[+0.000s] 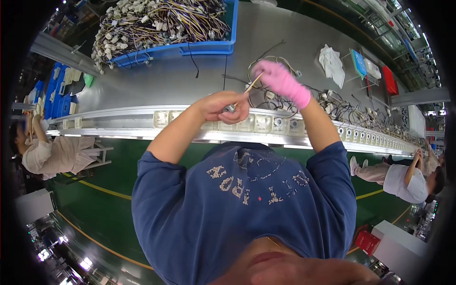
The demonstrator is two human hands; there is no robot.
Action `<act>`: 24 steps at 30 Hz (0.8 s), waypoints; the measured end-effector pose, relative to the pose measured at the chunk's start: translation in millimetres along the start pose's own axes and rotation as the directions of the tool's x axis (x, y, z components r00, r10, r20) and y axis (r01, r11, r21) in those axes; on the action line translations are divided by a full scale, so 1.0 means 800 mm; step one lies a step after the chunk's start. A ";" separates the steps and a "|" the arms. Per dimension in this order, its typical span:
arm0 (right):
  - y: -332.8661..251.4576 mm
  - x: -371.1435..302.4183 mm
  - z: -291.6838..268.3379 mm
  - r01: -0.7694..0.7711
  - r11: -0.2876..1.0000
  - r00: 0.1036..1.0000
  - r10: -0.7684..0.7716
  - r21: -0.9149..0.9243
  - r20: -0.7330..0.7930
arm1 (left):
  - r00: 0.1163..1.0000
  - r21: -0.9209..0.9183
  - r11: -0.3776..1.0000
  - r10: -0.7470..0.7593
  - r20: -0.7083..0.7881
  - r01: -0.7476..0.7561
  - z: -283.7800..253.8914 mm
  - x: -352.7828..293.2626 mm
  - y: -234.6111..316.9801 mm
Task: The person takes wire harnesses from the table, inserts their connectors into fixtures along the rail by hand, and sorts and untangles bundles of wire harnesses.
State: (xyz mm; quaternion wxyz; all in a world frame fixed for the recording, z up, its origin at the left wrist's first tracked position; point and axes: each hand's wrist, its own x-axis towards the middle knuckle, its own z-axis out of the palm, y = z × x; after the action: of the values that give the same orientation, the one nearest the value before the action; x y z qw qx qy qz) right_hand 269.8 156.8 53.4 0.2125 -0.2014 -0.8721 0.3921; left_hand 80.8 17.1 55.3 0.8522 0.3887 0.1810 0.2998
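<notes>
My bare left hand (224, 107) is closed around a small grey-and-white connector (229, 108) that shows between the fingers. From its fingertips a yellowish wire (254, 83) runs up to the right. My right hand (282, 83), in a pink glove and slightly blurred, is closed on the upper part of this wire. Behind the glove a loop of cable (249, 70) lies on the metal table. A row of whitish square sockets (244, 124) on a rail passes below both hands.
A blue bin (209, 48) heaped with wire harnesses (175, 21) stands at the far left. More loose harnesses (349, 110) lie to the right along the rail. A white cloth (331, 65) is at the far right. Other people sit at both sides.
</notes>
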 end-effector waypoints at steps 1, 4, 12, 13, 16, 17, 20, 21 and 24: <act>0.000 0.004 -0.013 -0.089 0.987 0.995 0.083 -0.136 -0.052 | 1.000 -0.019 1.000 -0.005 -0.001 0.005 0.002 -0.011 0.002; 0.057 -0.004 -0.020 -0.229 0.952 0.972 0.213 -0.204 -0.099 | 0.995 0.045 0.998 0.051 -0.082 -0.047 0.015 -0.033 0.019; -0.009 -0.020 0.025 0.023 0.933 0.991 0.026 -0.359 0.131 | 0.686 -0.080 0.832 0.395 -0.610 -0.550 -0.033 0.018 -0.018; -0.038 -0.019 0.020 -0.031 0.929 0.998 0.047 -0.368 0.034 | 0.681 -0.085 0.829 0.391 -0.619 -0.553 -0.032 0.029 -0.032; -0.063 -0.035 0.042 -0.087 0.962 0.991 0.057 -0.257 -0.123 | 0.558 -0.074 0.809 0.333 -0.760 -0.584 -0.021 0.066 -0.053; -0.065 -0.042 0.051 -0.146 0.954 0.989 0.137 -0.263 -0.051 | 0.577 -0.140 0.799 0.288 -0.765 -0.584 -0.012 0.075 -0.056; -0.042 -0.056 0.067 -0.222 0.927 0.975 0.211 -0.303 -0.070 | 0.583 -0.196 0.771 0.263 -0.769 -0.606 -0.001 0.093 -0.068; -0.039 -0.058 0.065 -0.179 0.957 0.982 0.161 -0.230 -0.097 | 0.578 -0.087 0.831 0.304 -0.757 -0.550 -0.010 0.092 -0.073; -0.047 -0.072 0.042 -0.213 0.966 0.975 0.200 -0.145 -0.097 | 0.525 -0.002 0.893 0.264 -0.809 -0.451 -0.010 0.085 -0.073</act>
State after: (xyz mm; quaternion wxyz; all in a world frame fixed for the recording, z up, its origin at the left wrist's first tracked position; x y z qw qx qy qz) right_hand 292.7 83.8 49.4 0.1896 -0.3228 -0.8647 0.3348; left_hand 149.3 35.3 0.2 0.6382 0.1514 0.4213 0.6263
